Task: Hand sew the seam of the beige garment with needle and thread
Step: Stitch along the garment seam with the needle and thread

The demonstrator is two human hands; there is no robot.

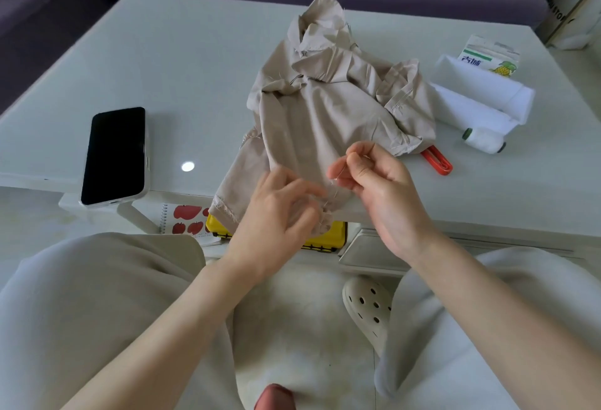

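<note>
Now | right hand fingers pinch needle over beige garment | left hand fingers blurred, grip unclear | risk: a hard pull puckers the cloth

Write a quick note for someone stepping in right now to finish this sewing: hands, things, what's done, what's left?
Left hand grips the near edge of the beige garment at the table front.
Right hand pinches the needle, with thread running down to the fabric.
White spool and red-handled cutter lie on the right.
Done: needle threaded, stitching started.
Left: pull through, continue the seam; sewn length unclear.
</note>
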